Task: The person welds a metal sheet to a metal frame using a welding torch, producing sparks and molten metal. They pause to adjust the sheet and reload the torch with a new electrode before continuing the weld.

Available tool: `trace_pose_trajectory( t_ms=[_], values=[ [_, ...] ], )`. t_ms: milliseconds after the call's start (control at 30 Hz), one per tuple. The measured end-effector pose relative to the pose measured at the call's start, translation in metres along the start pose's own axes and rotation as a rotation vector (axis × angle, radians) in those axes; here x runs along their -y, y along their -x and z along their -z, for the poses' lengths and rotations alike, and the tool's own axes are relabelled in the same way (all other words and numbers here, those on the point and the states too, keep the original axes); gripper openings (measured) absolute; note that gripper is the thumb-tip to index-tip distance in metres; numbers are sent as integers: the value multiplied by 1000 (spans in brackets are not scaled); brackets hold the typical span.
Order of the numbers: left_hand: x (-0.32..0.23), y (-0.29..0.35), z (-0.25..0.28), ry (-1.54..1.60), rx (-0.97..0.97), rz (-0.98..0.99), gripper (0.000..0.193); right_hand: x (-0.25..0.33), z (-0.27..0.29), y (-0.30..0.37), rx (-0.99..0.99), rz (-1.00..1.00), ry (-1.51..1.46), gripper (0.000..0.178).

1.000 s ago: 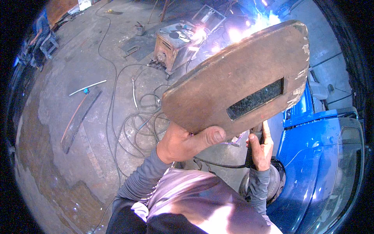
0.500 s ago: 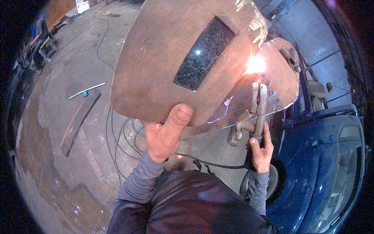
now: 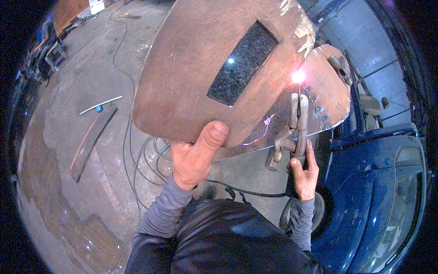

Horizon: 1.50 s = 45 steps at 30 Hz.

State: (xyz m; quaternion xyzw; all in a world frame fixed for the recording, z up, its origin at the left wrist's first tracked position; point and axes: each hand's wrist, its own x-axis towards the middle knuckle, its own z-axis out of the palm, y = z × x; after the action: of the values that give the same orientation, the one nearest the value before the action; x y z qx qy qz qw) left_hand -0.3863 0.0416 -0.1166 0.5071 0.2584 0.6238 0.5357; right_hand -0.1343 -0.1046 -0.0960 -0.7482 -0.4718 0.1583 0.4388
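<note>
My left hand (image 3: pixel 194 157) grips the lower edge of a brown hand-held welding shield (image 3: pixel 178 86), thumb lying on the near face. A dark rectangular window (image 3: pixel 244 64) is set in the shield, with a bright spot on it. My right hand (image 3: pixel 305 176) is closed round the handle of a welding electrode holder (image 3: pixel 301 130). A thin electrode (image 3: pixel 299 89) points from its jaws to a glowing arc (image 3: pixel 299 76) beside the shield's right edge. Beneath lies a metal sheet (image 3: pixel 335 86) with a dotted line of welds; the shield hides part of it.
A rusty metal fitting (image 3: pixel 277 153) sits at the sheet's near edge, and short pipe pieces (image 3: pixel 340 68) at its far right. A blue vehicle body (image 3: pixel 360 196) stands at the right. Cables (image 3: pixel 132 164) and curved strips (image 3: pixel 98 144) lie on the floor at left.
The arc glow is smaller and dimmer, showing more of the electrode and weld line. The electrode holder has shifted slightly left, and the shield slightly right.
</note>
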Motion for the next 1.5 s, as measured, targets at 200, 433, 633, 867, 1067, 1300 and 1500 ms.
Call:
trace_pose_trajectory(
  t_ms=[200, 433, 633, 867, 1067, 1300, 1500],
  values=[
    [-2, 4, -2, 208, 9, 89, 38, -4, 0, -2, -6, 38, 47, 64],
    [-4, 5, 1, 201, 260, 15, 46, 1, -2, -3, 5, -26, -3, 64],
    [-6, 3, -7, 240, 378, 67, 57, 4, -4, -6, -7, 48, 16, 66],
    [-9, 4, -4, 113, 310, 1, 43, -5, -2, 2, -15, 41, -57, 67],
    [-2, 7, 0, 143, 65, 20, 34, 1, -4, 5, -42, 1, -34, 65],
    [0, 3, 1, 1, 0, -15, 36, -20, 4, -2, -13, 117, 82, 70],
    [2, 3, 1, -101, 5, -36, 37, -23, 4, -1, -19, 102, 79, 70]
  ],
)
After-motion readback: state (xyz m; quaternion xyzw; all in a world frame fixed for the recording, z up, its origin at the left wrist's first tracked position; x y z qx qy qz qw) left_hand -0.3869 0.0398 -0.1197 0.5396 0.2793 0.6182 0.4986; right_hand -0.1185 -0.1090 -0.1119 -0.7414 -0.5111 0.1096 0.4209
